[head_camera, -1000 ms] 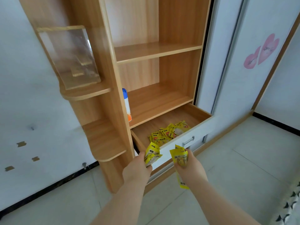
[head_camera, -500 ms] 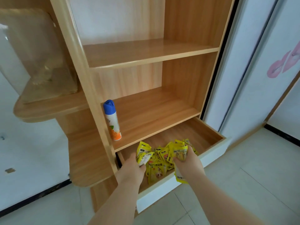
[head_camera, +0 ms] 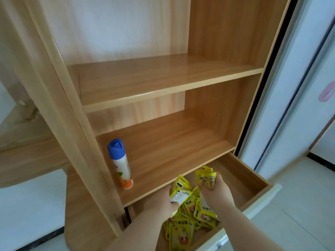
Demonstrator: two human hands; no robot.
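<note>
Two bunches of yellow packets (head_camera: 206, 179): left hand (head_camera: 161, 201) and right hand (head_camera: 217, 193) each curl tightly round one above the drawer (head_camera: 253, 182); best lowered onto the pile (head_camera: 181, 232) inside it before release.

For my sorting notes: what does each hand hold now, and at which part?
The left hand grips yellow packets at their lower ends; the right hand grips another yellow bunch around its middle, above the drawer.
</note>
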